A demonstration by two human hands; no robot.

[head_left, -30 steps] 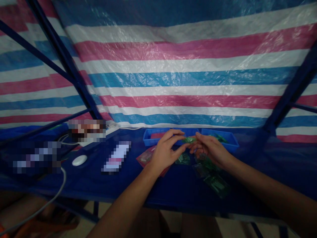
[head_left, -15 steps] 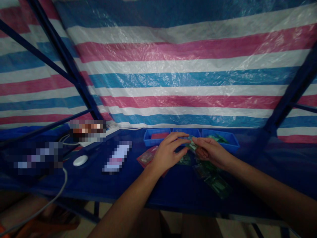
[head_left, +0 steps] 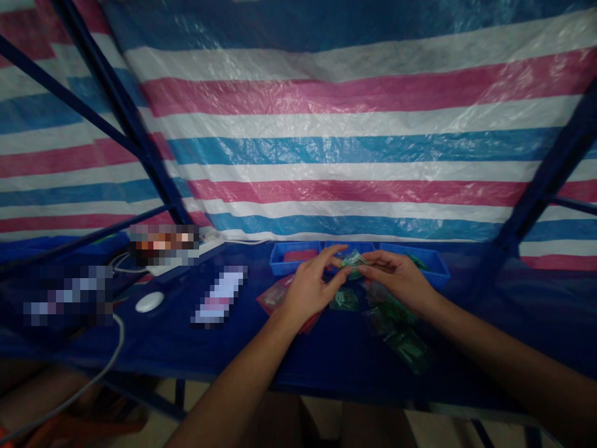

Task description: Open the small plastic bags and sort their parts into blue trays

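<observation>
Between my two hands is a small clear plastic packet with green contents [head_left: 353,261], raised over the table in front of the blue bins. My left hand [head_left: 313,283] has its thumb and forefinger at the packet's left side. On the other side, my right hand [head_left: 396,274] pinches the packet's edge between thumb and fingers. Below them lies a single green packet [head_left: 344,300]. Several more green packets [head_left: 410,350] are spread under and in front of my right hand. Pink-red packets [head_left: 276,295] lie partly hidden beneath my left hand and wrist.
Along the back of the blue table stand a bin with red pieces [head_left: 295,267], a middle bin [head_left: 359,247] mostly hidden, and a bin with green pieces [head_left: 436,266]. Leftward are a blurred-out phone-shaped object [head_left: 221,295], a white mouse [head_left: 150,302], a cable [head_left: 122,336] and metal posts.
The packet has shifted slightly left and now shows more between my hands. My left fingers have moved in at its side, and my right hand has turned with its fingers more extended.
</observation>
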